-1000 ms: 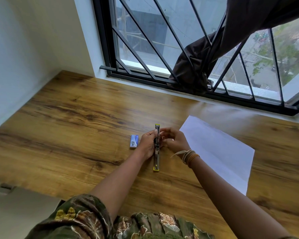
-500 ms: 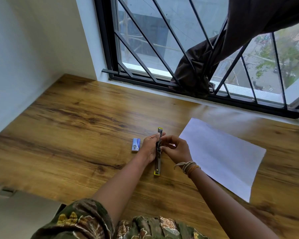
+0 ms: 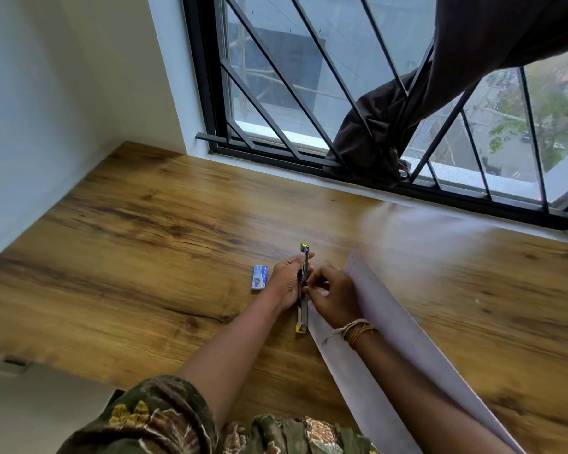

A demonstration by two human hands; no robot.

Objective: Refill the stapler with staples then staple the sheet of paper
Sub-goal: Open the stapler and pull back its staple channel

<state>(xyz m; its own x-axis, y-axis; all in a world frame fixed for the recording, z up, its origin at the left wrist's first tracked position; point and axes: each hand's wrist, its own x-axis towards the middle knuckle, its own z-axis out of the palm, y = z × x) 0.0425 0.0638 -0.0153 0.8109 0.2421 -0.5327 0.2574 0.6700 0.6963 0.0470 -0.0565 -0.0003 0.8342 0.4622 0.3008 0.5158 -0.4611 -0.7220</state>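
A slim metal stapler (image 3: 302, 317) with yellow ends lies folded open flat on the wooden table (image 3: 145, 257), pointing away from me. My left hand (image 3: 287, 281) grips its left side near the middle. My right hand (image 3: 333, 296) pinches the stapler's middle from the right; whether staples are between the fingers is hidden. A small blue staple box (image 3: 259, 277) lies flat just left of my left hand. The white sheet of paper (image 3: 395, 322) lies under my right forearm, looking curled into a narrow band, its near left edge touching the stapler's near end.
A window with a black metal grille runs along the table's far edge, with a dark curtain (image 3: 391, 126) bunched through the bars. A white wall bounds the table on the left. My patterned clothing fills the bottom of the view.
The paper has shifted left and curled, from lying flat to the right to lying against the stapler under my right arm. Both hands stay on the stapler.
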